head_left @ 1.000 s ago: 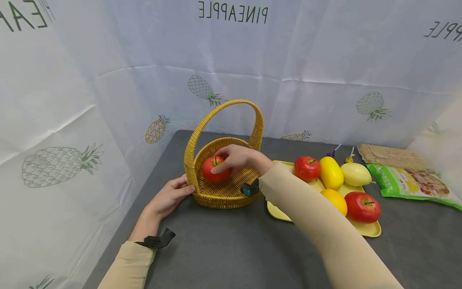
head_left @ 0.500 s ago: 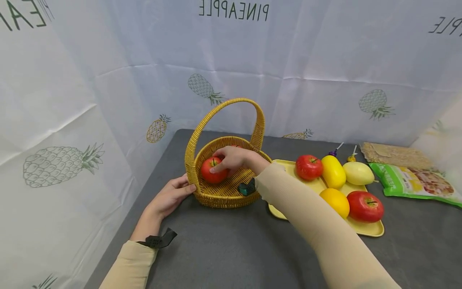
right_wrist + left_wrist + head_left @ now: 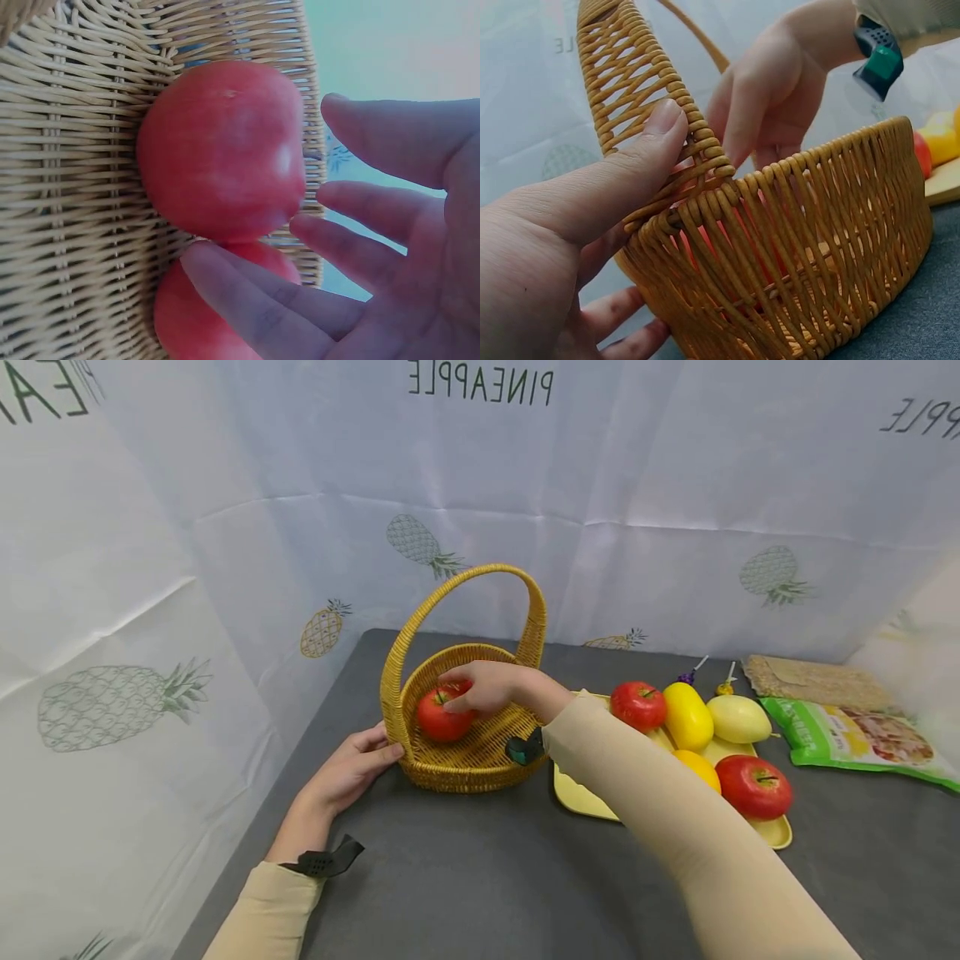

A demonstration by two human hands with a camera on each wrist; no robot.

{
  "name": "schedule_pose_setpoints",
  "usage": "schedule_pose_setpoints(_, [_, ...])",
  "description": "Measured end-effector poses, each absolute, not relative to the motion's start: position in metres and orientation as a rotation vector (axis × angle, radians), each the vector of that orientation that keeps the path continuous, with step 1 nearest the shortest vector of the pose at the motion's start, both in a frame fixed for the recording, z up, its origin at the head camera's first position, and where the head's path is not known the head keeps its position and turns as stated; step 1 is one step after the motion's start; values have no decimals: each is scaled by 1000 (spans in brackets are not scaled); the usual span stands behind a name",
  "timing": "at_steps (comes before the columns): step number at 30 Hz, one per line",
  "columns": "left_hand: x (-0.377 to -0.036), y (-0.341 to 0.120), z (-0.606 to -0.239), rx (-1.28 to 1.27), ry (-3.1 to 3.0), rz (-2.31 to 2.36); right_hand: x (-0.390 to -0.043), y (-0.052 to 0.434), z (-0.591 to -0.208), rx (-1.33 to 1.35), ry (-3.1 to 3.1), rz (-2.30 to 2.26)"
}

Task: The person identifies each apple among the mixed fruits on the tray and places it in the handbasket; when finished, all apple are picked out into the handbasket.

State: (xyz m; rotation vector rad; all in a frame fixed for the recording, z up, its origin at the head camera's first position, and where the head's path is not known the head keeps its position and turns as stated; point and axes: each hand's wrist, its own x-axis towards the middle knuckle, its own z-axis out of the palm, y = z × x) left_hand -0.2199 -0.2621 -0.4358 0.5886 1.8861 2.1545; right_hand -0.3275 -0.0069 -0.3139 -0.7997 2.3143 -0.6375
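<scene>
A woven yellow basket (image 3: pixel 465 768) with a tall handle stands on the dark table. A red apple (image 3: pixel 442 717) lies inside it; the right wrist view shows this apple (image 3: pixel 221 150) against the wicker wall with a second red apple (image 3: pixel 187 322) beside it. My right hand (image 3: pixel 487 687) hovers over the basket, its fingers (image 3: pixel 390 135) spread and relaxed just off the apple, gripping nothing. My left hand (image 3: pixel 348 770) rests on the table against the basket's left side. Its thumb (image 3: pixel 630 172) presses on the foot of the handle.
A yellow tray (image 3: pixel 585 797) right of the basket carries two red apples (image 3: pixel 637 705), an orange (image 3: pixel 697 768) and two yellow fruits (image 3: pixel 687 717). A green packet (image 3: pixel 855 735) and a brown packet (image 3: pixel 813 681) lie far right. Pineapple-print sheets wall in the table.
My right hand's fingers have come off the red apple, which now lies in the basket. The left hand has stayed against the basket.
</scene>
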Motion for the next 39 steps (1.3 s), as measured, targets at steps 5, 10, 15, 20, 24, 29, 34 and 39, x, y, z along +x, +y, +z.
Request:
schedule_pose_setpoints(5, [-220, -262, -436, 602, 1893, 2141, -317, 8, -308, -837, 2344, -689])
schedule_pose_setpoints(10, [-220, -263, -438, 623, 1892, 2146, -308, 26, -309, -844, 2323, -811])
schedule_pose_setpoints(15, [-219, -266, -440, 626, 1892, 2160, -300, 40, -311, -846, 2289, -969])
schedule_pose_setpoints(20, [-220, -266, -440, 618, 1888, 2162, -285, 60, -312, -813, 2319, -1073])
schedule_pose_setpoints(24, [-221, -264, -441, 615, 1879, 2163, -274, 76, -313, -760, 2337, -1150])
schedule_pose_setpoints(29, [-220, -264, -444, 623, 1869, 2164, -266, 89, -315, -742, 2323, -1211])
schedule_pose_setpoints(34, [-221, -264, -443, 640, 1868, 2157, -257, 101, -317, -725, 2297, -1302])
schedule_pose_setpoints(39, [-221, -264, -439, 625, 1870, 2169, -248, 110, -321, -699, 2291, -1371])
